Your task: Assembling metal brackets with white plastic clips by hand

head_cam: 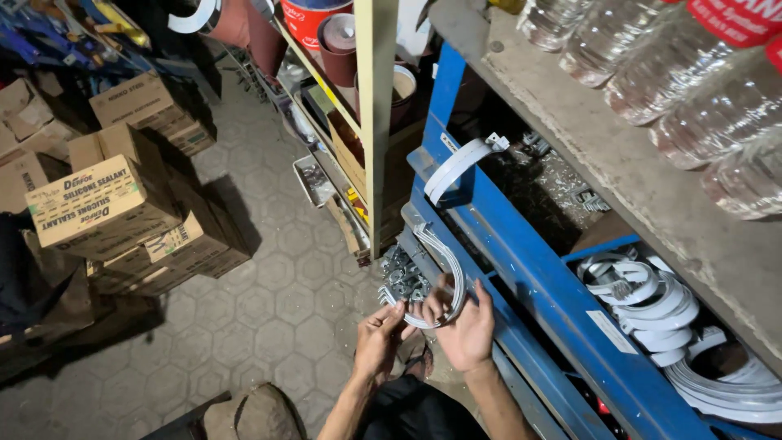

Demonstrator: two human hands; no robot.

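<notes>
Lighting: dim interior, light from above; clear plastic bottles (692, 90) at 2 o'clock show glare. Deep shadow at 9 and 12 o'clock. Wide-angle bending at edges; cardboard boxes (106, 204) reasonably sharp.

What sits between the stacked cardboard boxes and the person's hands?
Only bare paved floor lies between the boxes and the left hand, seen in the head view.

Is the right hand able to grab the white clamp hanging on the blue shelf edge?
Probably yes. The right hand is busy with a bundle of clamps, shared with the left hand, but nothing blocks the way up to the hanging white clamp.
</notes>
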